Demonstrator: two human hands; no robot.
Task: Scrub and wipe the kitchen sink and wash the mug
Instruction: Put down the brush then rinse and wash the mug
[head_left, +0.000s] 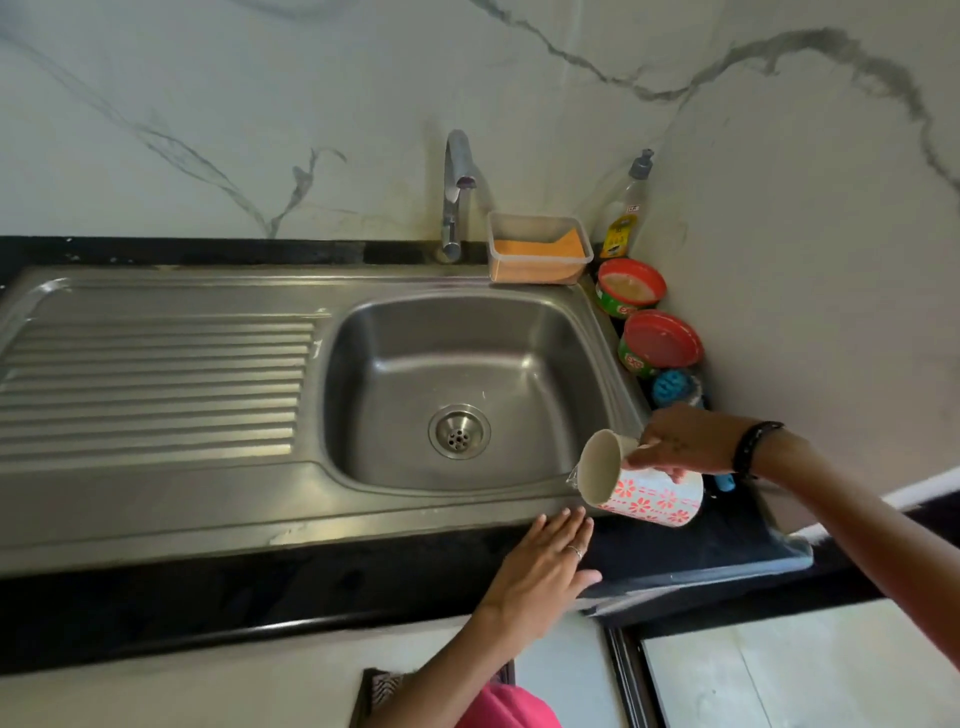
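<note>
**sinkwatcher:** ok so the fingers (655, 453) of the right hand (685, 441) are curling around the mug (641, 486), up near the rim and handle side by the look of it. The hand is covering the handle, so I can't tell exactly what they're hooking. The mug is tipping on its side, mouth facing the basin, hanging over the front right corner of the sink (156, 499). There's maybe a dribble at the lip, but it's too blurry to say for sure.

**mugnerd:** and the left hand (545, 561)?

**sinkwatcher:** it's lying flat, fingers straight, gripping nothing, pressing on the dark surface (260, 597) right at the sink's front edge.

**mugnerd:** that flowery mug is looking like glazed ceramic to me. So stiff, a bit hefty for its size, and chippy if it's knocking against steel. Once it's soapy it's probably getting slick, so I'd be hooking the handle and cupping the body with the free hand.

**sinkwatcher:** agreed. The soap bottle (623, 218) and scrubber (672, 387) are sitting along the right wall.
</note>
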